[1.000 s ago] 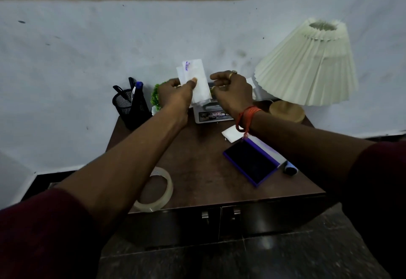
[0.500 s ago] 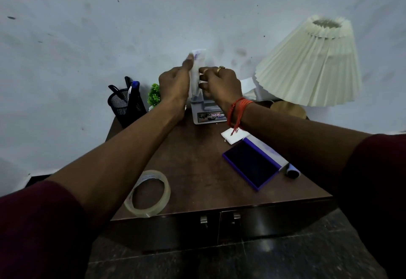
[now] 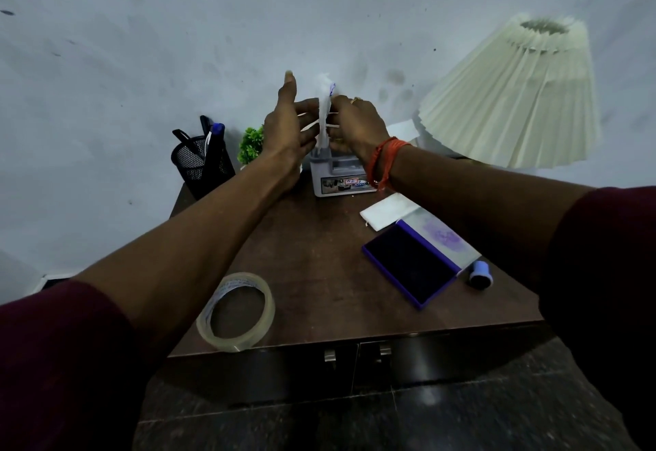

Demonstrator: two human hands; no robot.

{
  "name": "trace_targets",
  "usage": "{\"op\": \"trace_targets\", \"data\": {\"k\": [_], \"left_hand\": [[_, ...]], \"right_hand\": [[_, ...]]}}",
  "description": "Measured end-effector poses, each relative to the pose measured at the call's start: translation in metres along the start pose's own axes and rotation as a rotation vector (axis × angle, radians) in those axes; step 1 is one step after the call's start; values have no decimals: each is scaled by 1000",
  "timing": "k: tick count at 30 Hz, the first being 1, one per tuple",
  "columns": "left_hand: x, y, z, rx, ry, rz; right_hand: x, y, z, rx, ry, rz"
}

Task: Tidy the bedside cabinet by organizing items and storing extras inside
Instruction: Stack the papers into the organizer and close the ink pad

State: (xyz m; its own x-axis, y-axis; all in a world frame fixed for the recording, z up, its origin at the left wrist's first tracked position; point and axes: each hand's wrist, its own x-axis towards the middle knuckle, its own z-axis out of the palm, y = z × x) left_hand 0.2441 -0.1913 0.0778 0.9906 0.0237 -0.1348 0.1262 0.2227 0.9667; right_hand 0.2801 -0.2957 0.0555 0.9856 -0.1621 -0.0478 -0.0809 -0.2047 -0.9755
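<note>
A brown bedside cabinet stands against the wall. At its back, both hands meet over a small grey organizer box. A white slip of paper stands edge-on above the box, its lower end at the box's top. My right hand pinches the slip. Beside it on the left, my left hand has its fingers spread and thumb raised, fingertips near the slip. On the top lie a clear tape roll, an open purple ink pad, a small blue stamp and a white paper pad.
A black mesh pen holder and a small green plant stand back left. A pleated cream lamp fills the back right corner. Two closed cabinet doors with metal handles face me.
The white slip has turned from flat-on to edge-on and come down onto the organizer box. My left hand let go of it and spread; my right hand holds it.
</note>
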Motion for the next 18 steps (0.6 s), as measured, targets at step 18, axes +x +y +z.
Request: {"op": "trace_targets", "data": {"k": [18], "left_hand": [[-2, -9, -4, -20, -125, -33]], "right_hand": [[-11, -7, 2, 126, -92, 106]]}}
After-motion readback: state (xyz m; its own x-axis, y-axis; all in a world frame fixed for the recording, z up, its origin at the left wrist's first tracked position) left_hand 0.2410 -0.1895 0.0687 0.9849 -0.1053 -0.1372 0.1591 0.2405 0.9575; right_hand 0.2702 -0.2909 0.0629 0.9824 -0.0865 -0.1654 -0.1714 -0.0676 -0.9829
